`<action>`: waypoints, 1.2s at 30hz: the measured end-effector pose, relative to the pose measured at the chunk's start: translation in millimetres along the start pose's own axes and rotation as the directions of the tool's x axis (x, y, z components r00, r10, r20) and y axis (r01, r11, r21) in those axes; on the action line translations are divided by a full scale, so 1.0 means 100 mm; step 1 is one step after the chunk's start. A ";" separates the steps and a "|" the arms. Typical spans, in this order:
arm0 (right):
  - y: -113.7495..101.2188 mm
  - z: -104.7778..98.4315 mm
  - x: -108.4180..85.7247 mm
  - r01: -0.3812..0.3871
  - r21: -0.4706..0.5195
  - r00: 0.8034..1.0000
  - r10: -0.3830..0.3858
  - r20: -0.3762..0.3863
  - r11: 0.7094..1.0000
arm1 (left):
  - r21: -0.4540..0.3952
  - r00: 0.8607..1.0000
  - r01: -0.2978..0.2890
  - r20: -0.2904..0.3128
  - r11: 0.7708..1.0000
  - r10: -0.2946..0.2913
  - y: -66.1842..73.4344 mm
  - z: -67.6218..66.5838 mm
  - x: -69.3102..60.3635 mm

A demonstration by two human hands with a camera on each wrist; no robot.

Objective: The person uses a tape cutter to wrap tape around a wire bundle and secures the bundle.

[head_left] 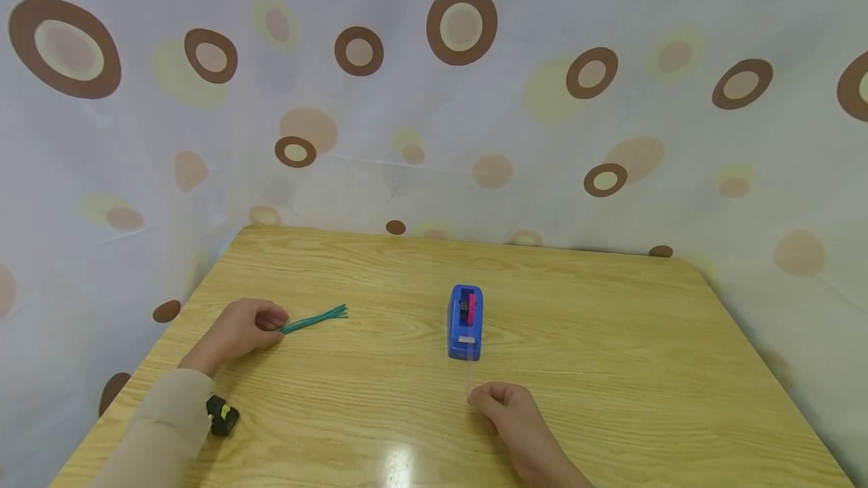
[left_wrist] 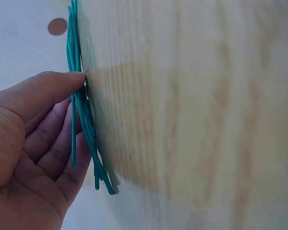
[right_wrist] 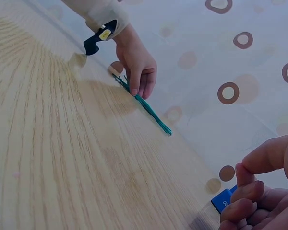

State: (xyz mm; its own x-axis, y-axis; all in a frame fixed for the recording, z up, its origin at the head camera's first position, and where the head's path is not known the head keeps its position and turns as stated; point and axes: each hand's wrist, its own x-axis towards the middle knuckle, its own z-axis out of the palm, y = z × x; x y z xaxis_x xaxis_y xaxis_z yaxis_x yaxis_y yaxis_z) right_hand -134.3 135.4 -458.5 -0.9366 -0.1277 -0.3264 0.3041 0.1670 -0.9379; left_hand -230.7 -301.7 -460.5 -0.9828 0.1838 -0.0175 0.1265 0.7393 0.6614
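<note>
While the left hand (head_left: pixel 239 331) is pinching green strands (head_left: pixel 315 319) between thumb and fingers at the left of the tabletop (head_left: pixel 610 375), the right hand's (head_left: pixel 514 419) fingers are pinching translucent tape (head_left: pixel 469 375), which is stretching from a blue dispenser (head_left: pixel 478 330) near the middle.

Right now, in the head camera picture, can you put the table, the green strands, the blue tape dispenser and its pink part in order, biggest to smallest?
1. table
2. blue tape dispenser
3. green strands: about as long as the dispenser, but much thinner
4. pink part
</note>
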 end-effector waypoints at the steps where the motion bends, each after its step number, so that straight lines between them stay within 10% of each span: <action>1: 0.00 0.00 0.00 0.001 0.000 1.000 -0.001 0.001 1.000 | 0.002 1.000 -0.008 0.003 1.000 0.008 0.00 0.00 0.00; 36: 0.02 -0.01 0.00 0.001 -0.004 1.000 -0.001 -0.009 1.000 | 0.117 0.993 0.002 0.116 0.993 -0.016 0.12 0.03 0.11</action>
State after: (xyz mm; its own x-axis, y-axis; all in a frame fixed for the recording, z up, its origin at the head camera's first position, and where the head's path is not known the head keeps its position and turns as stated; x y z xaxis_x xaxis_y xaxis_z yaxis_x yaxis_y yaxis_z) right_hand -134.2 137.0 -460.7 -0.9385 -0.1188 -0.3242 0.3022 0.1712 -0.9377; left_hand -239.4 -289.1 -454.6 -0.9626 0.2457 -0.1144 0.1391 0.8103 0.5693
